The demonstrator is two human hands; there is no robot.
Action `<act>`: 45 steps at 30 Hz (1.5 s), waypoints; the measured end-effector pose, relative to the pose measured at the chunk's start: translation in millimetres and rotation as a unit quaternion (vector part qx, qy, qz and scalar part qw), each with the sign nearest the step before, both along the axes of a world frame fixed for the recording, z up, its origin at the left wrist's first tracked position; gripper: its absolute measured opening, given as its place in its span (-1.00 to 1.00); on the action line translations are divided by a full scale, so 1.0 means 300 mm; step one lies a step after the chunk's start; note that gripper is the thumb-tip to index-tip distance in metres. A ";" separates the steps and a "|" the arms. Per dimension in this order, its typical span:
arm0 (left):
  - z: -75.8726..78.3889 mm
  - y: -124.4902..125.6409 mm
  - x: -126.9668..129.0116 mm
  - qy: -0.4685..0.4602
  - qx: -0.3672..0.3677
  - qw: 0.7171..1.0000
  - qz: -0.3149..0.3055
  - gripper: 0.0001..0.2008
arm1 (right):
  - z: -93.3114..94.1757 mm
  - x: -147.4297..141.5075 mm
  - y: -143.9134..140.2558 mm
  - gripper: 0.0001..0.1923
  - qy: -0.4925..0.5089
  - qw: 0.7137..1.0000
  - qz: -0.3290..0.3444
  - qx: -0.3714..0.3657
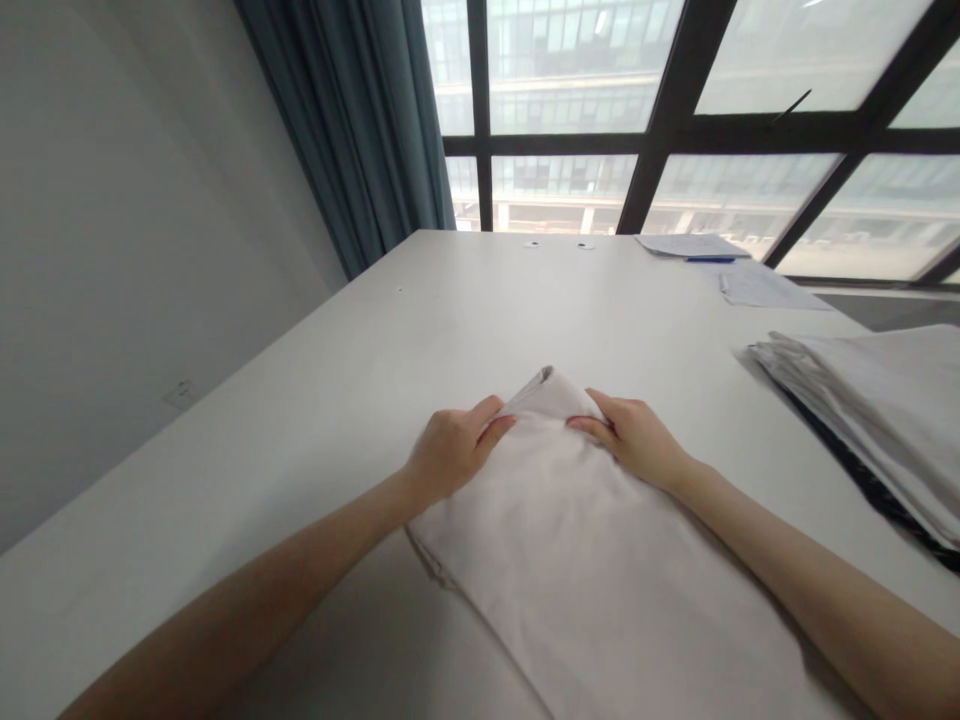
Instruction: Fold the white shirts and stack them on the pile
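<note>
A folded pale beige cloth (585, 560) lies on the white table (315, 400), running from the middle toward the near right. My left hand (450, 450) pinches the cloth's far end from the left, thumb on top. My right hand (634, 435) grips the same far end from the right. Between the two hands the far corner of the cloth is lifted a little off the table.
A stack of folded pale cloths (877, 420) sits at the right edge over something dark. Papers (765, 288) and a blue pen (709, 259) lie at the far right. A dark curtain (360, 130) and large windows (675, 110) stand behind the table.
</note>
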State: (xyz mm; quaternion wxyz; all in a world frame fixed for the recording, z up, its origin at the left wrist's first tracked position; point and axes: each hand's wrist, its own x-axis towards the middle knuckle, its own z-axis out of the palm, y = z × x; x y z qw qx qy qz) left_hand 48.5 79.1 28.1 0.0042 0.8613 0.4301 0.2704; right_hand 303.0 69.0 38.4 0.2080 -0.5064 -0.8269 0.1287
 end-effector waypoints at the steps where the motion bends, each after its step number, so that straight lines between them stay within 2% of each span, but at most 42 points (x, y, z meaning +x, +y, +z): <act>1: 0.013 -0.003 0.002 0.006 -0.002 1.000 -0.006 -0.47 | 0.005 -0.007 -0.007 -0.46 -0.019 0.999 0.008 0.025; 4: 0.043 -0.015 0.008 0.008 0.025 0.999 -0.043 -0.45 | 0.022 -0.032 -0.031 -0.39 -0.073 0.993 0.048 0.077; 7: 0.049 -0.024 0.014 -0.013 0.048 0.997 -0.064 -0.46 | 0.035 -0.050 -0.045 -0.36 -0.093 0.991 0.065 0.073; 10: 0.033 -0.025 0.017 -0.044 0.018 0.998 -0.040 -0.49 | 0.043 -0.054 -0.045 -0.43 -0.085 0.995 0.056 0.010; 14: 0.009 -0.004 0.002 -0.105 -0.075 0.991 0.031 -0.52 | 0.062 -0.037 -0.039 -0.61 -0.064 0.991 0.046 -0.111; 18: 0.003 0.042 -0.044 -0.184 -0.126 0.973 0.067 -0.57 | 0.086 0.012 -0.029 -0.65 -0.077 0.985 0.024 -0.153; 23: 0.004 0.085 -0.094 -0.218 -0.130 0.962 0.097 -0.59 | 0.085 0.122 0.010 -0.66 -0.039 0.976 0.032 -0.210; 25: 0.005 0.089 -0.097 -0.206 -0.125 0.963 0.123 -0.60 | 0.066 0.159 0.031 -0.70 -0.019 0.984 0.006 -0.178; 27: 0.004 0.089 -0.092 -0.180 -0.116 0.965 0.150 -0.61 | 0.040 0.178 0.050 -0.69 -0.020 0.995 -0.028 -0.096; 30: -0.002 0.088 -0.086 -0.126 -0.107 0.966 0.197 -0.68 | 0.005 0.169 0.059 -0.68 -0.085 0.994 -0.045 0.049; 32: -0.009 0.090 -0.086 -0.100 -0.106 0.964 0.221 -0.72 | -0.010 0.139 0.048 -0.64 -0.122 0.986 -0.034 0.105; 34: -0.017 0.092 -0.088 -0.080 -0.107 0.962 0.236 -0.71 | -0.020 0.095 0.024 -0.60 -0.114 0.987 -0.017 0.114; 36: -0.027 0.092 -0.090 -0.052 -0.099 0.963 0.246 -0.64 | -0.030 0.043 -0.008 -0.52 -0.096 0.991 0.006 0.093; 39: -0.041 0.092 -0.090 0.006 -0.035 0.971 0.235 -0.53 | -0.054 -0.023 -0.053 -0.42 -0.126 0.990 0.043 0.050; 42: -0.054 0.089 -0.085 0.073 0.043 0.981 0.173 -0.55 | -0.079 -0.054 -0.074 -0.40 -0.173 0.983 0.051 0.032; 45: -0.069 0.082 -0.076 0.134 0.039 0.988 0.071 -0.56 | -0.091 -0.058 -0.076 -0.40 -0.185 0.981 0.047 0.038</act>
